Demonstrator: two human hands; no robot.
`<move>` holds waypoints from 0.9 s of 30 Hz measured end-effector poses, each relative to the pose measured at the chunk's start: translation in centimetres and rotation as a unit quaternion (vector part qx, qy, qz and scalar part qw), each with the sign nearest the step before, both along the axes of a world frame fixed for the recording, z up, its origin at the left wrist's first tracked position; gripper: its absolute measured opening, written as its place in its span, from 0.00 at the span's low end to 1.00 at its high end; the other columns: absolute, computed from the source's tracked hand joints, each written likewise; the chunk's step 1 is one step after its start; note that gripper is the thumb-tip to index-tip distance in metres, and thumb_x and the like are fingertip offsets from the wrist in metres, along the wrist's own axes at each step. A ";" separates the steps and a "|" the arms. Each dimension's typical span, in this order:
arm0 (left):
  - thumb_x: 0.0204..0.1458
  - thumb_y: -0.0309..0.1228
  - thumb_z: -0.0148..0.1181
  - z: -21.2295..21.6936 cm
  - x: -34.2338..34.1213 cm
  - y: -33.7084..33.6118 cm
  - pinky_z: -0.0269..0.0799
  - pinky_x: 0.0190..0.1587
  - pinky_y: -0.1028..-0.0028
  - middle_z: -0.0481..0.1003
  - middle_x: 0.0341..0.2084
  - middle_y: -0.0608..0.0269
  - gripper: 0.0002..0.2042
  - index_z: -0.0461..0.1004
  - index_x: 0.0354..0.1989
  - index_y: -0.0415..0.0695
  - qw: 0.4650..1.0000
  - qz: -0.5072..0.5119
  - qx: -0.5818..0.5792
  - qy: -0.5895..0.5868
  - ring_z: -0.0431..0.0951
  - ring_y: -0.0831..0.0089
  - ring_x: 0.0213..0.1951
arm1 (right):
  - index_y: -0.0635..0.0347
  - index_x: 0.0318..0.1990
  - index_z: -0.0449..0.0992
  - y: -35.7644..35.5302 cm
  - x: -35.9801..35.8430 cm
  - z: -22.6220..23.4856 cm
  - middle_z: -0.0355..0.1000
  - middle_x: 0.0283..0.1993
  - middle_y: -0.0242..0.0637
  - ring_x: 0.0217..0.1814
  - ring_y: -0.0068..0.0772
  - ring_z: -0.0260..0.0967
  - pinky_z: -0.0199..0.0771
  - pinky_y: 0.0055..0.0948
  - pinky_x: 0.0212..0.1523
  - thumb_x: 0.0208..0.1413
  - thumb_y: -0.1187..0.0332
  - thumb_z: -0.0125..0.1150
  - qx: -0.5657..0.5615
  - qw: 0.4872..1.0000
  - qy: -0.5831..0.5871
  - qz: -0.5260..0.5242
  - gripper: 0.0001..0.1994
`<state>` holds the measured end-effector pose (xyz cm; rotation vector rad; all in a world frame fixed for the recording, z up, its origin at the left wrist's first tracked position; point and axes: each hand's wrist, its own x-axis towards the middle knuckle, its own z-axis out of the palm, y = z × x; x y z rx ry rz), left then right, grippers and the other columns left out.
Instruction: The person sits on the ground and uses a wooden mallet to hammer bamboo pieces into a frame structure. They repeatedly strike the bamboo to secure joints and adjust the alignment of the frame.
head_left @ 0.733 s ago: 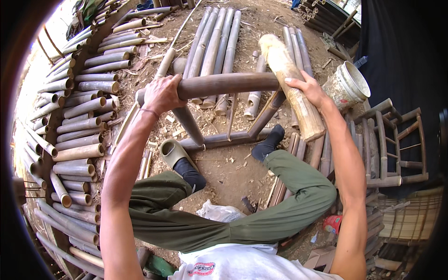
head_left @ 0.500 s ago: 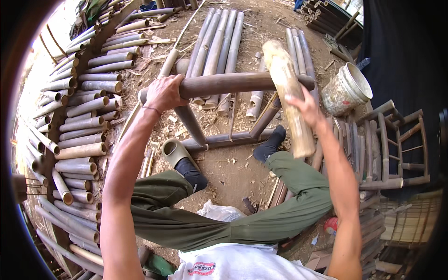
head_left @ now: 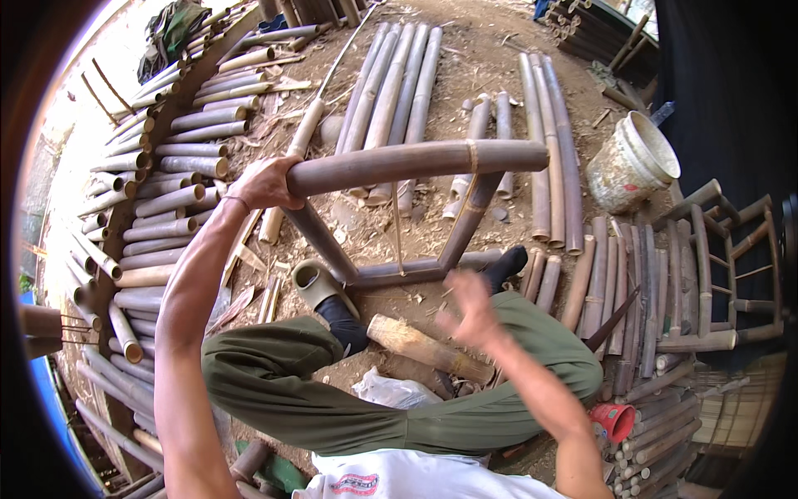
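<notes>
Workshop with rows of bamboo poles (head_left: 191, 165)

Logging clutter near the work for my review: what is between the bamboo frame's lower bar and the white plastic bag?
The pale wooden block shows between the lower bar and the white plastic bag, in the head view.

The frame (head_left: 420, 161) has gaps either side of a thin stick (head_left: 398, 233). The log (head_left: 428, 348) lies in the way between the knees (head_left: 559, 358); whether the blurred right hand (head_left: 472, 309) clears it is hard to tell.
</notes>
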<state>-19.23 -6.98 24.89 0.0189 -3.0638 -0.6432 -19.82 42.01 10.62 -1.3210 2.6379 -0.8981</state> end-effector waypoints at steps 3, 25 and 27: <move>0.32 0.40 0.74 1.1 0.6 0.7 0.76 0.48 0.60 0.80 0.39 0.50 0.31 0.75 0.50 0.46 0.998 0.042 -0.034 -0.026 0.81 0.53 0.43 | 0.59 0.58 0.73 -4.1 -13.5 11.4 0.69 0.59 0.51 0.63 0.50 0.64 0.61 0.48 0.65 0.60 0.51 0.55 -0.125 0.954 0.227 -0.149 0.26; 0.31 0.44 0.76 -0.1 -3.2 0.1 0.77 0.47 0.59 0.82 0.38 0.54 0.31 0.78 0.48 0.49 0.992 0.081 -0.100 -0.008 0.83 0.54 0.40 | 0.63 0.38 0.84 -6.4 -33.7 12.4 0.80 0.39 0.56 0.46 0.52 0.78 0.73 0.41 0.50 0.55 0.45 0.52 0.057 0.961 -0.052 -0.266 0.27; 0.30 0.44 0.77 0.1 -2.7 0.3 0.76 0.47 0.60 0.81 0.37 0.52 0.31 0.78 0.47 0.47 0.994 0.070 -0.086 0.015 0.82 0.54 0.40 | 0.60 0.42 0.84 -5.5 -34.5 12.9 0.81 0.43 0.51 0.53 0.47 0.76 0.72 0.40 0.55 0.59 0.42 0.51 0.075 0.969 -0.108 -0.210 0.29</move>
